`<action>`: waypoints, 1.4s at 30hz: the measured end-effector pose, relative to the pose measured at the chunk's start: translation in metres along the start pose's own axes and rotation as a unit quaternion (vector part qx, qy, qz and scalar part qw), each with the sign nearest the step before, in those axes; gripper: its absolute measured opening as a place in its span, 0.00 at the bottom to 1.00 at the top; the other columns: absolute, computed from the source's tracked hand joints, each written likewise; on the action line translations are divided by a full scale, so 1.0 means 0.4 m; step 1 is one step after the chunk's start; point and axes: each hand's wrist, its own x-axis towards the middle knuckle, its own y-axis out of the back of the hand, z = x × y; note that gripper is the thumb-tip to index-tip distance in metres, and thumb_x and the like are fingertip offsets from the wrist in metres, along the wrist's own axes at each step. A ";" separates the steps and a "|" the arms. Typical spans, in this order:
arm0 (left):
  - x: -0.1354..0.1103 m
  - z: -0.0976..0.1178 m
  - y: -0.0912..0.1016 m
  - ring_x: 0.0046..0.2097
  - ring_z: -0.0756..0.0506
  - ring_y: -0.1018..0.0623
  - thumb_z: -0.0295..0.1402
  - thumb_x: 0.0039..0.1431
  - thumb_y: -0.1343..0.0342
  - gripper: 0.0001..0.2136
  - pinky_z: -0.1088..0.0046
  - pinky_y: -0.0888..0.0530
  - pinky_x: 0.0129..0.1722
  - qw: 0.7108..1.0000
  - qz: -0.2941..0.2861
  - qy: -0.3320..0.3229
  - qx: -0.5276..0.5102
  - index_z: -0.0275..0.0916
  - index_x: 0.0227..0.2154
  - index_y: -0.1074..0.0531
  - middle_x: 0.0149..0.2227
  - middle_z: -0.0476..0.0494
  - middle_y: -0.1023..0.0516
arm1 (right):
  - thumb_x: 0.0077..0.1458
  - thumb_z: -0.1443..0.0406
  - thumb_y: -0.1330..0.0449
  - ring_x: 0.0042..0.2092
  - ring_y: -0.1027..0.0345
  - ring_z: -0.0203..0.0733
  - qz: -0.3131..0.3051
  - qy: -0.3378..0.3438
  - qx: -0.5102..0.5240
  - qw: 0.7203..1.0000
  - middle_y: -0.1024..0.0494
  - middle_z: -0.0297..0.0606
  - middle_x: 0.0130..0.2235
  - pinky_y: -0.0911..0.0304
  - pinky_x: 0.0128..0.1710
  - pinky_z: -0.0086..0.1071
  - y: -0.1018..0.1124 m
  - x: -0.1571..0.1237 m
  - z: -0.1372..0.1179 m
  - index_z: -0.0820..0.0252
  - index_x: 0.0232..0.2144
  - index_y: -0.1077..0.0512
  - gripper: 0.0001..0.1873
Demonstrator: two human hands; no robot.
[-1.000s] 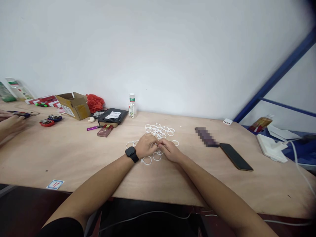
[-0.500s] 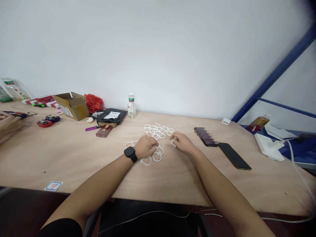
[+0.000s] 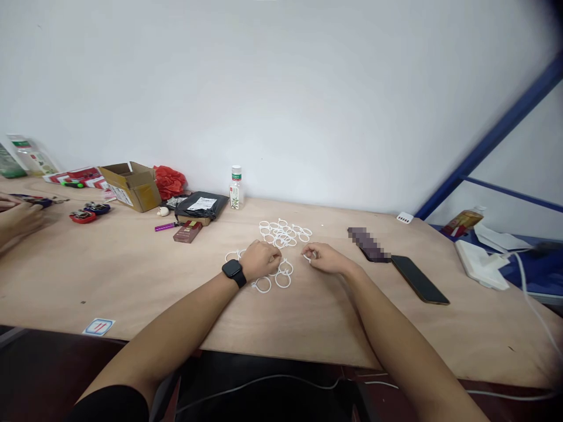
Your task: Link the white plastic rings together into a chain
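Observation:
My right hand is just above the table, thumb and fingers pinched on a white plastic ring that the fingers partly cover. Across from it, my left hand rests with curled fingers among similar rings; whatever is under or between those fingers is hidden. Two loose rings, one of them a near ring, lie just right of and below the left hand, and another ring lies by the wrist. Beyond both hands is a loose pile of white rings, several overlapping, with small tabs on their rims.
Two dark phone-like slabs, the nearer a phone, lie right. A bottle stands by the wall. Leftward are a black parcel, a maroon box, a cardboard box and another person's hands.
My right hand has dropped slightly toward me, and its fingers have closed in around the ring. My left hand has stayed nearly in place. The whole view has shifted a little.

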 end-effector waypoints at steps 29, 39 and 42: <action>0.000 0.016 0.006 0.39 0.46 0.26 0.42 0.67 0.54 0.15 0.68 0.36 0.40 0.998 0.039 -0.050 0.007 0.38 0.34 0.27 0.36 0.44 0.22 | 0.48 0.64 0.40 0.26 0.39 0.32 0.106 0.030 0.310 0.944 0.31 0.30 0.25 0.43 0.27 0.27 -0.109 0.016 -0.131 0.60 0.34 0.28 0.09; 0.001 0.019 0.005 0.40 0.46 0.25 0.41 0.67 0.54 0.15 0.68 0.36 0.41 0.997 0.040 -0.062 0.014 0.38 0.33 0.27 0.34 0.44 0.22 | 0.49 0.61 0.40 0.25 0.36 0.32 0.061 0.002 0.360 0.931 0.26 0.33 0.26 0.39 0.25 0.26 -0.102 0.014 -0.147 0.62 0.35 0.24 0.12; 0.001 0.017 0.002 0.39 0.46 0.25 0.40 0.67 0.54 0.15 0.68 0.36 0.40 0.996 0.042 -0.073 0.013 0.38 0.32 0.28 0.33 0.44 0.22 | 0.49 0.64 0.44 0.24 0.37 0.32 0.067 -0.002 0.324 0.944 0.28 0.31 0.22 0.41 0.24 0.25 -0.100 0.009 -0.155 0.62 0.32 0.25 0.10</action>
